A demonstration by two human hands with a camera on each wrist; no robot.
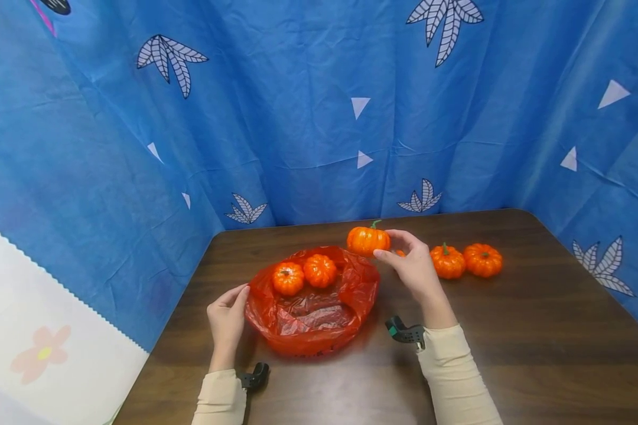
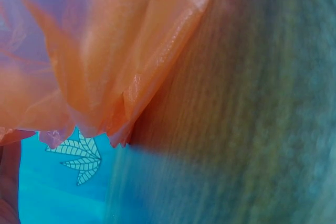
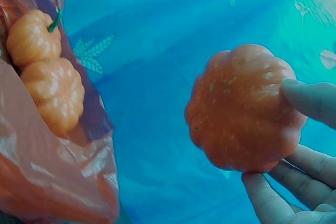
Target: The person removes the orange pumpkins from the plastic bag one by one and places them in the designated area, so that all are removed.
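A red plastic bag (image 1: 308, 342) lies spread open on the table, with two small orange pumpkins inside, one at the left (image 1: 288, 278) and one beside it (image 1: 320, 271). My left hand (image 1: 227, 316) pinches the bag's left rim between thumb and fingers. Just above the bag's right back rim, my right hand (image 1: 412, 265) grips another pumpkin (image 1: 368, 241) by its side, its green stem upward. The right wrist view shows the underside of this held pumpkin (image 3: 244, 108) between thumb and fingers. In the left wrist view the bag (image 2: 121, 51) fills the upper left.
Right of the bag, two more pumpkins, one nearer (image 1: 448, 262) and one farther right (image 1: 483, 260), sit side by side on the brown wooden table (image 1: 537, 330). A sliver of orange shows behind my right hand. A blue patterned curtain (image 1: 308, 118) hangs behind the table.
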